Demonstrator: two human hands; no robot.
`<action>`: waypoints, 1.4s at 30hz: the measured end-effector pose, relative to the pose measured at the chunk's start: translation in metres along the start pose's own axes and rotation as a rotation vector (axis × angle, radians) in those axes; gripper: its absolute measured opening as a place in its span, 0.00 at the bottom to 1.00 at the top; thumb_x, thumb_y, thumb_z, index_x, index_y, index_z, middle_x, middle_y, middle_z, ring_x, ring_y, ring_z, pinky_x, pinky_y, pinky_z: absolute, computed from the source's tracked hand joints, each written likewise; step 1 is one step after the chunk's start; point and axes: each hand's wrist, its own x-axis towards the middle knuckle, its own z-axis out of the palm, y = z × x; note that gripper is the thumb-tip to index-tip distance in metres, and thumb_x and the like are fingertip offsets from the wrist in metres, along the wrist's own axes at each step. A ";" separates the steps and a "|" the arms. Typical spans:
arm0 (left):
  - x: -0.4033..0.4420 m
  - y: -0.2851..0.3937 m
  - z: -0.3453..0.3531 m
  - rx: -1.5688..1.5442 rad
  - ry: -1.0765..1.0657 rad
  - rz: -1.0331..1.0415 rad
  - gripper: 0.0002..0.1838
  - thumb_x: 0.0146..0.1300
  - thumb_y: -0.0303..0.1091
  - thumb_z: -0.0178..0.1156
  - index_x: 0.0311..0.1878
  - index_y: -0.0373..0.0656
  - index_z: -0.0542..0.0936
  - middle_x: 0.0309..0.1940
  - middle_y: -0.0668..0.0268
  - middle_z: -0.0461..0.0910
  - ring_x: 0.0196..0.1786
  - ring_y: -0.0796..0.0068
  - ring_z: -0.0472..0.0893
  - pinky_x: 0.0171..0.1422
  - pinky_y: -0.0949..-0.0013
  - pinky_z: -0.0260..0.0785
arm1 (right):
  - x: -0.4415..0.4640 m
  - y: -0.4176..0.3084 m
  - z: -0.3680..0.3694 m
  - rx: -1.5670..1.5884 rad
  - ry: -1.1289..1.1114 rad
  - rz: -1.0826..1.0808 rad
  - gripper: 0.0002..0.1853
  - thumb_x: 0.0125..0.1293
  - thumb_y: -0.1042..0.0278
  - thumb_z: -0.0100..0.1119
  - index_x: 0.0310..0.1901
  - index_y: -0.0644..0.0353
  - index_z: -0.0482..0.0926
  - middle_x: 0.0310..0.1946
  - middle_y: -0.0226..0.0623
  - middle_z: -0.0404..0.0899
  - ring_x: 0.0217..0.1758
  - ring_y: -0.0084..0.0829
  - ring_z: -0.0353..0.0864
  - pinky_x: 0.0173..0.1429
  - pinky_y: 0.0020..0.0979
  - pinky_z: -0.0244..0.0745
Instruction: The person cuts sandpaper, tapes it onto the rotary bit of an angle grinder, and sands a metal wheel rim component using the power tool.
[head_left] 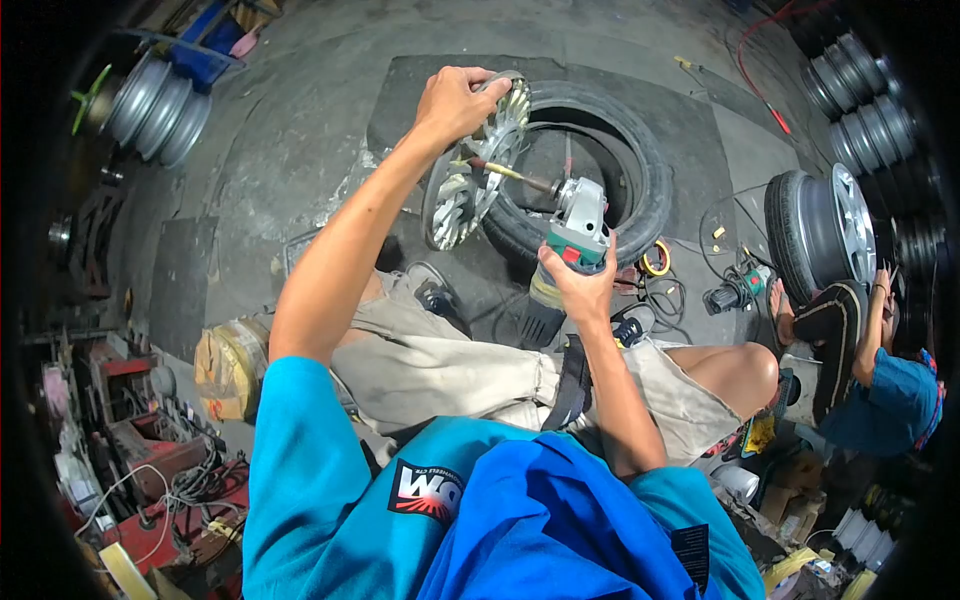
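Observation:
My left hand is closed on the upper rim of a spoked metal wheel part, which stands tilted over the floor. My right hand wraps round the green and grey body of a power grinder. From the grinder's head a long shaft reaches left to the spokes, its tip among them. Behind both lies a black tyre, flat on a dark mat.
Silver wheel rims are stacked at the left and right. A tyred wheel stands at the right beside a seated co-worker. Another grinder, cables and yellow tape lie on the floor. Red machinery fills the lower left.

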 end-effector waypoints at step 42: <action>0.017 -0.022 0.019 0.063 -0.047 0.246 0.27 0.80 0.47 0.63 0.68 0.34 0.82 0.53 0.55 0.85 0.46 0.66 0.92 0.55 0.59 0.80 | 0.024 0.030 -0.012 0.077 -0.030 0.125 0.35 0.55 0.60 0.87 0.59 0.67 0.78 0.46 0.37 0.87 0.47 0.29 0.85 0.57 0.34 0.80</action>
